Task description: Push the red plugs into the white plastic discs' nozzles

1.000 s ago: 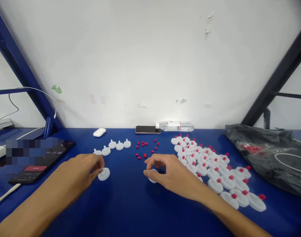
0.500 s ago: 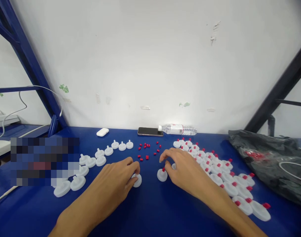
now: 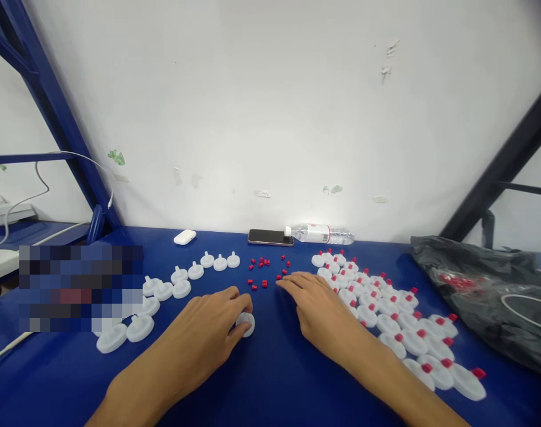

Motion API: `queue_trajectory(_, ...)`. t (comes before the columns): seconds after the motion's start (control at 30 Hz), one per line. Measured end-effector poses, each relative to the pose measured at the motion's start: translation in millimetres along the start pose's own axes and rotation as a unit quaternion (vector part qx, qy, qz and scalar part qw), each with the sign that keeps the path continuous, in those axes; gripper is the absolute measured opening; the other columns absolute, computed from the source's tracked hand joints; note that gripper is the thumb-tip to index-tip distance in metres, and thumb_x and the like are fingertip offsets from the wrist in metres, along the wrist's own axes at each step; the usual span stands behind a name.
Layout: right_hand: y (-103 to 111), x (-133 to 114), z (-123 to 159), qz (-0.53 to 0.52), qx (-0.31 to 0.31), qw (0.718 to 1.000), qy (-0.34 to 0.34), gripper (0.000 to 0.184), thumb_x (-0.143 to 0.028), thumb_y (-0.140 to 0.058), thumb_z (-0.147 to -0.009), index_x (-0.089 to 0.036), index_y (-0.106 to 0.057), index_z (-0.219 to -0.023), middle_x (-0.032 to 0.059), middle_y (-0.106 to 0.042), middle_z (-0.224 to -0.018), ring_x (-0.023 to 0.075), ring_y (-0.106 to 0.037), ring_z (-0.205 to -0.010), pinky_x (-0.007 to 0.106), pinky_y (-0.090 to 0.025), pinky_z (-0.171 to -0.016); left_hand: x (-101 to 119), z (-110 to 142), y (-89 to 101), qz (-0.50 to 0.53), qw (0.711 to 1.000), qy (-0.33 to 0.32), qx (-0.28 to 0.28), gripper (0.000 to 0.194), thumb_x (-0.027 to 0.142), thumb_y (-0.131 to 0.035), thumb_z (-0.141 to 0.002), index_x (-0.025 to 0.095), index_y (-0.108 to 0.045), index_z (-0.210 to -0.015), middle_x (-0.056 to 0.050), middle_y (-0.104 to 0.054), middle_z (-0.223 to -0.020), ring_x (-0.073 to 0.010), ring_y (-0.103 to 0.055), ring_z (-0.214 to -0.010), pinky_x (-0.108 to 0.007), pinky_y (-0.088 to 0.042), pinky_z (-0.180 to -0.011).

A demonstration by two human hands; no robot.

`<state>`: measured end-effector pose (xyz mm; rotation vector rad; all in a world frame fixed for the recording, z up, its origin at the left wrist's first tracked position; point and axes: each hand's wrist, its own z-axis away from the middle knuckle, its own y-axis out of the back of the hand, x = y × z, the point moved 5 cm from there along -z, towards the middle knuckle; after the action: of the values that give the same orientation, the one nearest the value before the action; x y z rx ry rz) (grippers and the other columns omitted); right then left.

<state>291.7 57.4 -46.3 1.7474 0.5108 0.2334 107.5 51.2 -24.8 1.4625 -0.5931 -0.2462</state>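
My left hand (image 3: 221, 323) is closed on a white plastic nozzle lid (image 3: 249, 325), a round disc whose stem is hidden by my fingers. My right hand (image 3: 308, 302) reaches forward with fingers stretched out, palm down, its fingertips beside a small red cap (image 3: 278, 277). More red caps (image 3: 264, 283) lie scattered on the blue table (image 3: 261, 367) between and beyond my hands. Nothing shows in the right hand, though its underside is hidden. To its right stand many white lids with red caps on their stems (image 3: 388, 323), close together.
Bare white lids (image 3: 140, 329) form a curved line on the left. Along the wall lie a white earbud case (image 3: 185, 237), a phone (image 3: 268, 237) and a water bottle (image 3: 326, 233). A dark plastic bag (image 3: 487, 296) sits at right; a white cable (image 3: 12, 349) runs at left.
My right hand has let go of the red-capped lid and stretched out towards the loose caps. That lid no longer shows where it stood. My left hand stays on its lid.
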Motion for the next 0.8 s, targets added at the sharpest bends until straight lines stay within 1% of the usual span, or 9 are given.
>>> queue_trajectory(0.07, 0, 2, -1, 0.026, 0.017, 1.0, -0.002, 0.06, 0.003, -0.042, -0.088, -0.01, -0.057, -0.145, 0.0146, -0.061, -0.147, 0.0323, -0.052, -0.139, 0.052, -0.043, -0.116, 0, 0, -1.3, -0.001, 1.0, 0.005, -0.005, 0.022, 0.031, -0.046, -0.104, 0.027, -0.068, -0.106, -0.003, -0.07, -0.106, -0.0236, -0.07, -0.093, -0.036, -0.046, -0.082)
queue_trajectory(0.17, -2, -1, -3, 0.058, 0.025, 0.997, 0.042, 0.056, -0.007, -0.04, -0.097, -0.007, -0.047, -0.153, 0.0149, -0.054, -0.154, 0.0344, -0.042, -0.147, 0.058, -0.035, -0.121, 0, 1, -2.9, -0.003, 1.0, 0.014, -0.008, 0.028, 0.037, -0.054, -0.101, 0.027, -0.063, -0.126, -0.006, -0.069, -0.122, -0.0288, -0.069, -0.106, -0.041, -0.047, -0.087)
queue_trajectory(0.23, -6, -3, -4, 0.077, 0.004, 0.994, 0.074, 0.058, -0.002, -0.041, -0.095, -0.007, -0.047, -0.152, 0.0151, -0.054, -0.154, 0.0344, -0.041, -0.148, 0.06, -0.032, -0.122, 1, 2, -3.3, -0.001, 1.0, 0.015, -0.015, 0.026, 0.034, -0.059, -0.098, 0.027, -0.065, -0.122, -0.005, -0.068, -0.12, -0.029, -0.07, -0.102, -0.042, -0.048, -0.085)
queue_trajectory(0.3, -9, -4, -5, 0.084, -0.011, 0.992, 0.09, 0.059, 0.004, -0.043, -0.089, -0.008, -0.053, -0.146, 0.0156, -0.059, -0.149, 0.0333, -0.047, -0.144, 0.059, -0.032, -0.122, 1, 3, -3.0, 0.004, 1.0, 0.011, -0.023, 0.016, 0.028, -0.06, -0.096, 0.027, -0.067, -0.11, -0.003, -0.069, -0.112, -0.0265, -0.07, -0.093, -0.04, -0.048, -0.079)
queue_trajectory(0.37, -8, -4, -6, 0.082, -0.001, 0.993, 0.089, 0.054, 0.005, -0.044, -0.09, -0.011, -0.06, -0.138, 0.015, -0.067, -0.138, 0.031, -0.056, -0.134, 0.057, -0.034, -0.12, 2, 4, -2.1, 0.009, 1.0, 0.006, -0.022, 0.014, 0.025, -0.056, -0.096, 0.027, -0.065, -0.106, -0.001, -0.069, -0.108, -0.025, -0.07, -0.091, -0.039, -0.048, -0.079)
queue_trajectory(0.43, -4, -4, -7, 0.079, 0.018, 0.993, 0.081, 0.05, 0.005, -0.043, -0.092, -0.015, -0.063, -0.133, 0.0129, -0.072, -0.123, 0.0287, -0.063, -0.122, 0.054, -0.038, -0.116, 2, 5, -1.3, 0.011, 1.0, 0.002, -0.015, 0.016, 0.024, -0.052, -0.098, 0.027, -0.062, -0.11, -0.001, -0.069, -0.108, -0.0252, -0.069, -0.095, -0.041, -0.048, -0.084)
queue_trajectory(0.53, -1, -5, -6, 0.074, 0.028, 0.994, 0.077, 0.048, 0.008, -0.043, -0.09, -0.019, -0.066, -0.123, 0.0093, -0.072, -0.106, 0.0267, -0.066, -0.107, 0.05, -0.043, -0.109, 3, 5, -1.0, 0.008, 1.0, -0.003, -0.008, 0.018, 0.025, -0.048, -0.1, 0.027, -0.061, -0.112, -0.002, -0.068, -0.11, -0.0257, -0.068, -0.099, -0.042, -0.048, -0.086)
queue_trajectory(0.67, -1, -6, -4, 0.03, 0.023, 0.995, 0.093, 0.048, 0.011, -0.047, -0.088, -0.022, -0.066, -0.118, 0.0059, -0.071, -0.103, 0.0248, -0.066, -0.101, 0.046, -0.047, -0.102, 3, 4, -2.0, -0.006, 1.0, -0.011, -0.009, 0.021, 0.021, -0.049, -0.098, 0.028, -0.062, -0.112, -0.002, -0.066, -0.111, -0.0253, -0.069, -0.093, -0.043, -0.05, -0.081)
queue_trajectory(0.8, 2, -7, -3, -0.014, 0.043, 0.995, 0.086, 0.044, 0.005, -0.049, -0.094, -0.025, -0.063, -0.124, 0.0049, -0.071, -0.106, 0.0248, -0.066, -0.101, 0.039, -0.053, -0.09, 1, 2, -2.8, -0.032, 0.999, -0.004, 0.003, 0.025, 0.026, -0.049, -0.1, 0.027, -0.064, -0.12, -0.005, -0.063, -0.118, -0.0292, -0.07, -0.095, -0.048, -0.052, -0.08)
